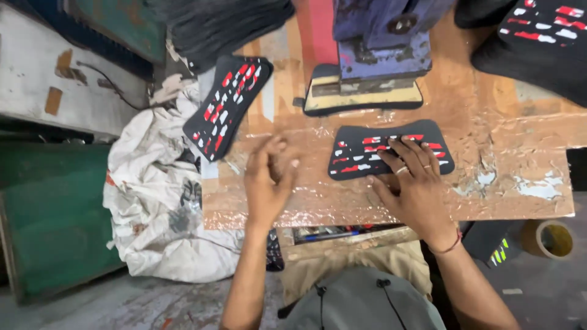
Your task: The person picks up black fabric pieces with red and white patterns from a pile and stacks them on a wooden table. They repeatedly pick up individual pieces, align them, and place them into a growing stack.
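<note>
Nearest: person's lap, tan trousers (342, 263) and grey top w/ cord, just below both wrists. A drawer slot (342, 233) w/ pens sits under the bench edge, btwn the forearms.

Left hand (269, 183) hovers over the worn wooden bench (501, 153), fingers loose and slightly curled, blurred, holding nothing. Can't tell if it touches the wood. Right hand (413, 183) lies flat, fingers spread, pressing on the black pad w/ red and white marks (367, 153); rings on two fingers, red thread at the wrist. Not clamped, just resting on top.

Key relation: that pad lies straight ahead of the right hand, under its fingertips, long axis running left-right across the bench. Its left end reaches toward the left hand but is apart from it. Right hand clearly nearer.

Left of the left hand: crumpled white sack (159, 195) hanging off the bench side. Up-left of it, a second printed pad (226, 104), long axis slanted, well apart from both hands.

Beyond the right hand's fingers: blue press block (382, 55) on a cream-edged base (364, 98), near the held pad's far edge. Far right corner: stack of more printed pads (538, 30). Low right, by the right elbow: tape roll (547, 238) on the floor.
</note>
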